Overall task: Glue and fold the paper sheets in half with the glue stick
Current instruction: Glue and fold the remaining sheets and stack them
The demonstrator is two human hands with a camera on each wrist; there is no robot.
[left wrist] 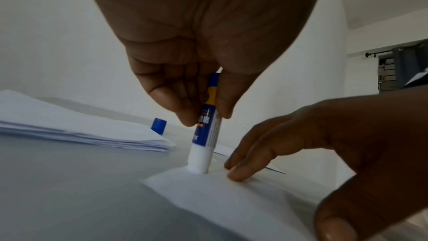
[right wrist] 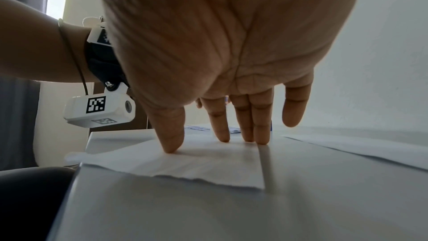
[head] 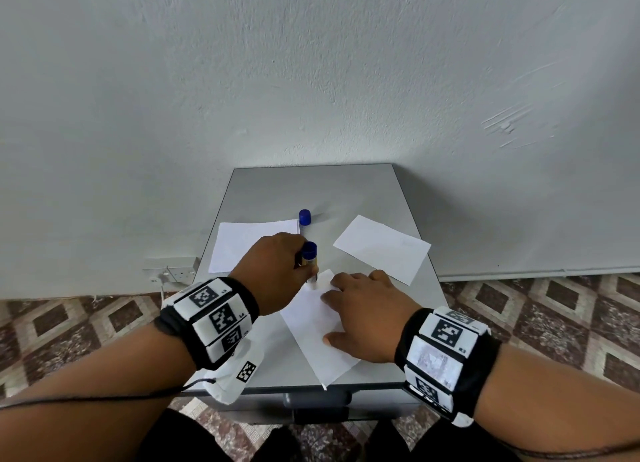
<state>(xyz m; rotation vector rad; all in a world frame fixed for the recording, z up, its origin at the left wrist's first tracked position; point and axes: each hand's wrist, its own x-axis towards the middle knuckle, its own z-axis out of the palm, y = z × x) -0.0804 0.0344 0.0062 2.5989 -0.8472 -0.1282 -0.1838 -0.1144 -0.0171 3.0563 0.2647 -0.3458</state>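
A white paper sheet (head: 317, 326) lies slanted on the grey table (head: 311, 191), its near corner at the front edge. My left hand (head: 277, 271) grips the blue and yellow glue stick (head: 309, 259) upright, white tip down on the sheet's far corner (left wrist: 199, 170). My right hand (head: 363, 309) lies flat on the sheet with straight fingers (right wrist: 261, 131) pressing it down. The glue stick's blue cap (head: 304, 216) stands apart farther back. In the right wrist view the sheet (right wrist: 208, 162) shows a ragged near edge.
A stack of white sheets (head: 249, 243) sits at the table's left, seen too in the left wrist view as the stack (left wrist: 81, 131). A single sheet (head: 381, 248) lies at the right. A wall rises behind the table; patterned floor surrounds it.
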